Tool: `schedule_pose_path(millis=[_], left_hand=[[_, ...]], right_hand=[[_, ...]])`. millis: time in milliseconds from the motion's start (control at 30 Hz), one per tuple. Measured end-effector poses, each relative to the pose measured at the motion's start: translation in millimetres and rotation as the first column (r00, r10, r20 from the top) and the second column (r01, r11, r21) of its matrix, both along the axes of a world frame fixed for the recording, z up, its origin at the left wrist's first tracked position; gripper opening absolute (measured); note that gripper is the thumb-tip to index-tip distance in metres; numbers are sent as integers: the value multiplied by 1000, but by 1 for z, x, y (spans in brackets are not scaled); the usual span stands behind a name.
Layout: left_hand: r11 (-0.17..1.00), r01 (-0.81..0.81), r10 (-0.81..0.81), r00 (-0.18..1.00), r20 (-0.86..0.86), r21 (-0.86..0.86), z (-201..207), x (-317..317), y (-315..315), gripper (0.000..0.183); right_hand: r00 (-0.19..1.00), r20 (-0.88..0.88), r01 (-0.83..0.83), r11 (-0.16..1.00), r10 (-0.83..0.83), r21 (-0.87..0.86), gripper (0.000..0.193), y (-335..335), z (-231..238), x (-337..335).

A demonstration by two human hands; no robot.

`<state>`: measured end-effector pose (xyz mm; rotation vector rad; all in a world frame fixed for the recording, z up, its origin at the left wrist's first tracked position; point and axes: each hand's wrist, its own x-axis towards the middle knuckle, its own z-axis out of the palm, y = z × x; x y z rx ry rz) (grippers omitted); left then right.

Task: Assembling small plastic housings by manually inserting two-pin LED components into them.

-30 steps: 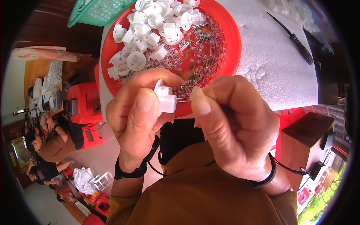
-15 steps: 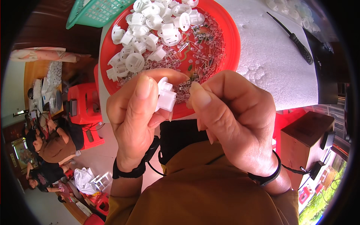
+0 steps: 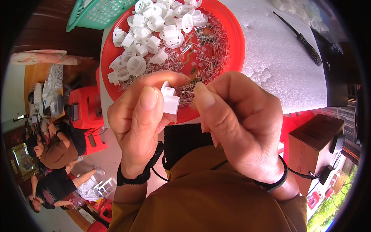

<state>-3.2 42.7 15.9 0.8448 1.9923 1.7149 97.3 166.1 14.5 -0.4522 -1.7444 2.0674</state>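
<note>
My left hand (image 3: 133, 116) is closed around a small white plastic fitting (image 3: 170, 104), thumb in front, its block-shaped end turned toward my right hand. My right hand (image 3: 245, 116) has thumb and forefinger pinched together just to the right of it. Whatever lies in that pinch is hidden or too small to name; thin metal leads show in the gap between the hands. Beyond them is a round red tray (image 3: 238, 42). A heap of similar white fittings (image 3: 154, 24) fills its left side, and many clear, LED-like parts with wire leads (image 3: 216, 48) lie on its right.
A green plastic basket (image 3: 102, 16) stands at the far left. On the right, a black screwdriver (image 3: 307, 47) lies on a white foam sheet (image 3: 274, 73). Below it is a brown box (image 3: 317, 133). Red stools (image 3: 83, 106) and two people are off to the left.
The fitting has turned slightly in my left hand. Both hands keep their grips, and the tray appears slightly further left. In the background, a person has shifted and stretched out a leg.
</note>
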Motion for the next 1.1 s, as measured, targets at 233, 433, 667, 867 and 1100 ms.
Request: schedule_pose_path(millis=[233, 433, 667, 867, 1100], left_hand=[[996, 67, -61, 994, -95, 65, -6, -4, -2, 42], [925, 150, -156, 988, -11, 349, -13, 1, 1, 48], [971, 145, -52, 904, -424, 190, -18, -9, -8, 22], [923, 37, 27, 986, -162, 384, -19, -6, -8, 12], [931, 78, -2, 978, -209, 357, -20, -10, -11, 11]], right_hand=[[999, -43, 45, 947, -33, 318, 12, -4, 0, -3], [1000, -16, -11, 961, 17, 276, 10, -3, 9, 3], [994, -95, -2, 861, 58, 508, 14, 3, 3, -4], [988, -14, -147, 952, 157, 270, 41, 8, 4, -7], [993, -73, -55, 912, 93, 407, 37, 2, 0, -6]])
